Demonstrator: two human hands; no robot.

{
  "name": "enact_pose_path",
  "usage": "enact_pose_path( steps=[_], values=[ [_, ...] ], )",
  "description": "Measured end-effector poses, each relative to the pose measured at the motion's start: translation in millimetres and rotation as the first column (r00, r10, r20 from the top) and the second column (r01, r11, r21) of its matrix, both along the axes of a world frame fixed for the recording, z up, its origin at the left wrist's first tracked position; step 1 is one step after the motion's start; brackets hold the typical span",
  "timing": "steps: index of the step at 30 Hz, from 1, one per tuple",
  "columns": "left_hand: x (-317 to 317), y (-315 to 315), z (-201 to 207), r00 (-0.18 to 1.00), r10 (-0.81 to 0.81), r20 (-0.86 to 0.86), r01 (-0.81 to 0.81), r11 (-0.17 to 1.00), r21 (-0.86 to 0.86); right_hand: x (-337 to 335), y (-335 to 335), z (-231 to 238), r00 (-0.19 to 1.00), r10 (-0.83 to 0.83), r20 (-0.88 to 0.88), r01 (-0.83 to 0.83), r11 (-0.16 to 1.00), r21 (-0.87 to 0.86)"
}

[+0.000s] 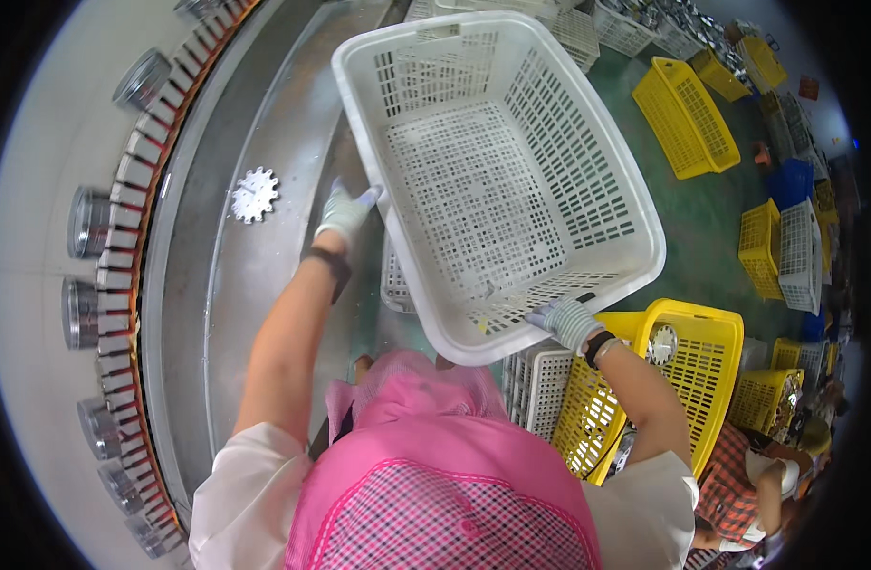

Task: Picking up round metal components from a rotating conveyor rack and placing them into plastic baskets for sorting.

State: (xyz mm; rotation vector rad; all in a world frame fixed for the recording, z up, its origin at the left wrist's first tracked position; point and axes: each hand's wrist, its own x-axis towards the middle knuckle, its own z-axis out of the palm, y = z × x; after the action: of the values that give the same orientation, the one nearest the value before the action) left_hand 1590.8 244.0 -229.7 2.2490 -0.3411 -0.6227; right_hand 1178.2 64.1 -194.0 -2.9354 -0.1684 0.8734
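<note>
A large white perforated plastic basket sits tilted in front of me, its inside facing up with only small scraps on its floor. My right hand, in a striped glove, is closed over its near rim. My left hand, also gloved, is beside the left rim with fingers spread, one fingertip at the rim's edge. Left of that hand, a round toothed metal disc lies on the metal worktop. What supports the basket from below is mostly hidden.
A yellow basket with metal parts stands near my right arm, beside a white crate. More yellow baskets stand on the green floor. Along the left runs a row of blocks and metal cylinders. Another person is at lower right.
</note>
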Motion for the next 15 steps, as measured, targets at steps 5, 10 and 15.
enact_pose_path(
  steps=[5,10,15],
  values=[
    [-8.9,-83.9,-44.6,0.990,0.140,-0.026,-0.133,0.976,0.175,-12.3,-43.3,15.9,1.000,0.017,0.008,-0.018,1.000,0.024],
    [-65.6,-90.7,-5.0,0.973,0.166,-0.163,-0.153,0.984,0.086,-42.5,-92.1,30.3,0.996,0.015,-0.093,-0.020,0.999,-0.048],
    [-144.1,-91.1,14.1,0.915,0.230,-0.332,-0.251,0.968,-0.020,-73.3,-188.6,29.0,0.960,-0.179,-0.217,0.087,0.923,-0.375]
  ],
)
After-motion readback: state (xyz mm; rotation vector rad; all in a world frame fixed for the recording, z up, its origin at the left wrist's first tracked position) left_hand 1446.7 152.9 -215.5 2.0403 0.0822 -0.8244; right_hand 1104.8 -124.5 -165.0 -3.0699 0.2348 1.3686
